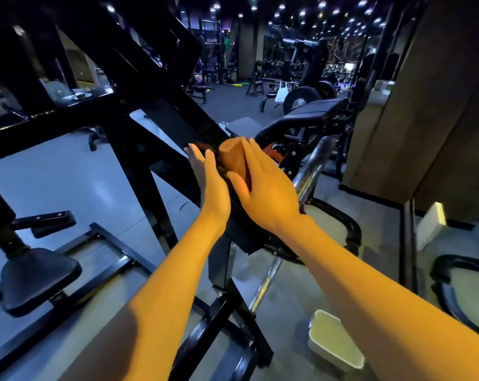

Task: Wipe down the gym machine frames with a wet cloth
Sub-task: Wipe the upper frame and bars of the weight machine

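A black steel beam of the gym machine frame [161, 105] slants from the upper left down to the middle of the view. An orange-brown cloth [232, 158] lies bunched on top of that beam. My right hand [265, 188] lies on the cloth with straight fingers, pressing it to the beam. My left hand [208, 182] rests flat against the beam's left side, fingers straight, right beside the cloth. The lower end of the beam is hidden behind my two hands.
A white bucket [334, 339] stands on the floor at the lower right. A black padded seat [37, 276] sits at the lower left. A chrome bar [312, 169] and a padded bench [312, 111] lie just beyond my hands. A brown pillar [425, 105] rises on the right.
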`<act>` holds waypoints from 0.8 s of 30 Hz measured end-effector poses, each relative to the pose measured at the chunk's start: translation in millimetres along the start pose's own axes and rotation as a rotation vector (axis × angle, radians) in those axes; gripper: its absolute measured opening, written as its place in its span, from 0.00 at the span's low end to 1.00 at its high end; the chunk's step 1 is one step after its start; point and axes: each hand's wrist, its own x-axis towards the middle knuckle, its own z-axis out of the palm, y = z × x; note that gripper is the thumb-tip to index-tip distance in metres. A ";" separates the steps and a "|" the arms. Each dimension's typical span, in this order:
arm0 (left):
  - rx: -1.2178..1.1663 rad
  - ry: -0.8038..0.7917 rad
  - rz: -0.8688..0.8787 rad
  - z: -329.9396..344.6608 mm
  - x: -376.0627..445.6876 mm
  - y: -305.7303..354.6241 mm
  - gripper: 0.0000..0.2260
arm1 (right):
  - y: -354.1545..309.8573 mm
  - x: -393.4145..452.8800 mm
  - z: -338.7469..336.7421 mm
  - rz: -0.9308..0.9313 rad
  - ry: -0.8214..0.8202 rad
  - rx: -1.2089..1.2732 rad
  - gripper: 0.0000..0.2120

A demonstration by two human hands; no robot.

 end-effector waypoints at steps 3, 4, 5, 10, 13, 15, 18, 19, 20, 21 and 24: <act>0.006 0.023 -0.001 -2.6 1.5 -2.9 0.30 | -16.2 22.5 11.5 -0.012 0.019 -0.002 0.34; -0.005 0.024 -0.001 -2.6 1.6 -3.2 0.29 | -11.3 15.7 8.7 -0.042 0.009 -0.003 0.34; -0.014 0.025 -0.009 -2.5 1.7 -4.4 0.28 | -1.8 1.4 2.6 -0.072 -0.004 -0.006 0.34; 0.004 0.007 -0.023 -4.0 0.1 -2.7 0.26 | 66.9 -121.4 -32.0 0.048 -0.065 0.072 0.34; 0.021 -0.014 -0.001 -1.8 -1.8 -2.4 0.25 | 82.3 -156.5 -31.1 0.130 -0.072 0.126 0.33; 0.004 -0.019 -0.008 -2.0 -0.1 -6.8 0.26 | 79.7 -143.3 -27.0 0.106 -0.069 0.075 0.32; 0.021 0.022 0.014 -3.7 4.7 -11.9 0.31 | 69.9 -114.6 -25.8 0.056 -0.092 0.024 0.32; 0.011 0.026 0.020 -3.7 6.5 -14.7 0.32 | 66.1 -106.3 -26.3 0.035 -0.102 0.015 0.32; 0.012 0.036 0.023 -1.8 7.1 -17.0 0.32 | 61.5 -98.8 -26.4 0.024 -0.107 0.007 0.32; 0.003 0.059 0.020 0.7 7.4 -17.4 0.32 | 55.2 -89.3 -25.5 0.020 -0.106 -0.001 0.32; -0.009 0.117 0.012 10.5 0.6 -8.1 0.29 | 33.7 -58.4 -17.9 0.012 -0.089 -0.013 0.33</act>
